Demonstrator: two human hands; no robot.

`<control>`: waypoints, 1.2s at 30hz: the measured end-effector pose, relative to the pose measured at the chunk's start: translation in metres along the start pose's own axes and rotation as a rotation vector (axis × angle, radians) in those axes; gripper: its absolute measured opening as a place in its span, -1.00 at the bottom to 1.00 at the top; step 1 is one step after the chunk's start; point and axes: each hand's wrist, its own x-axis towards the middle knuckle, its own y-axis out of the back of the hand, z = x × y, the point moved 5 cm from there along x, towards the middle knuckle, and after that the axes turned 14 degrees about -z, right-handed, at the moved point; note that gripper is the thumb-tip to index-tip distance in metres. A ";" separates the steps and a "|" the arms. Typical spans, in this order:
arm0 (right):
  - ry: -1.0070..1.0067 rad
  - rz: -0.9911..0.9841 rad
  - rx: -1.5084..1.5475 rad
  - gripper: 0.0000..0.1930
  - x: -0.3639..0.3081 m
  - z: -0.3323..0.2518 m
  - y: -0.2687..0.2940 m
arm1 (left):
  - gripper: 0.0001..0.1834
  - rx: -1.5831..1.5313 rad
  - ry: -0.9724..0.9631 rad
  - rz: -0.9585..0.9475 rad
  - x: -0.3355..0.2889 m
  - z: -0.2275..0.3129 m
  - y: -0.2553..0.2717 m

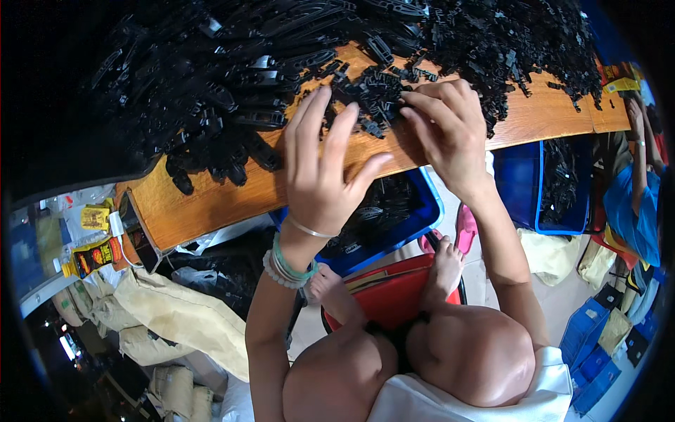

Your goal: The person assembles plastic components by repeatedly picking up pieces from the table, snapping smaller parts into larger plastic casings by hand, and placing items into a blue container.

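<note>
While the left hand [318, 186] hangs over the near edge of the worktop [204, 204], its fingers are spread well apart, and no piece shows in them. The right hand [453, 137] is just right of it, above the same edge, with fingers curled and thumb tucked toward the fingertips. These tips are at the right side of a small pile of black plastic parts [373, 91], but whether they grip one cannot be told.

The pile lies near the middle of the near edge. To its left, a heap of longer black pieces [232, 91] reaches toward the worktop's left end; to its right, many small black clips [513, 53] spread along the far side toward the right end. Below the near edge stands a blue bin [434, 200] with black pieces inside, and farther right another blue crate [520, 183] also holds black pieces. Beyond the right end, a co-worker's arm [638, 155] shows.
</note>
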 end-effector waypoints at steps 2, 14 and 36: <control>-0.021 -0.004 -0.016 -0.81 0.005 -0.004 -0.006 | -0.59 0.044 0.028 0.103 -0.019 -0.010 0.015; -0.074 0.188 0.162 -0.75 -0.006 -0.007 -0.003 | -0.64 0.464 0.227 -0.188 -0.033 -0.038 0.029; 0.139 -0.071 0.527 -0.79 -0.001 -0.055 0.004 | -0.71 -1.317 0.461 -0.139 -0.040 -0.011 0.013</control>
